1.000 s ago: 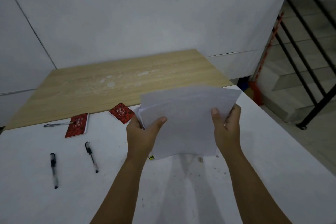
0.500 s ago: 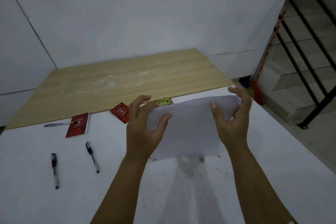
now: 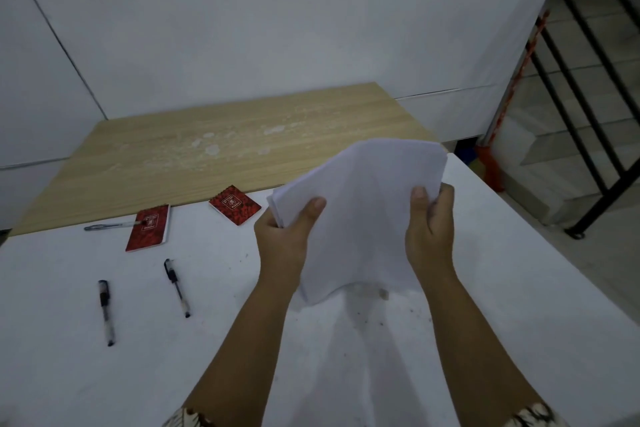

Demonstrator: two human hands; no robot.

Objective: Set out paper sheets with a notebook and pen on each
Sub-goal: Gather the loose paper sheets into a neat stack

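Note:
I hold a stack of white paper sheets [image 3: 363, 215] above the white table, tilted up toward me. My left hand [image 3: 287, 236] grips its left edge and my right hand [image 3: 429, 225] grips its right edge. Two red notebooks lie at the table's far side: one [image 3: 149, 228] on the left, another [image 3: 234, 204] turned at an angle near my left hand. A clear pen [image 3: 110, 226] lies beside the left notebook and touches it. Two black pens [image 3: 105, 312] [image 3: 177, 288] lie nearer, on the left.
The white table [image 3: 519, 305] adjoins a wooden tabletop [image 3: 225, 149] that runs to the white wall. A black stair railing [image 3: 595, 107] and steps stand at the right, past the table's edge. Small dark specks dot the table below the paper.
The paper stack was lowered flat half a second ago, showing a shiny yellow item behind it. Now it is raised and tilted again, and both hands grip its edges.

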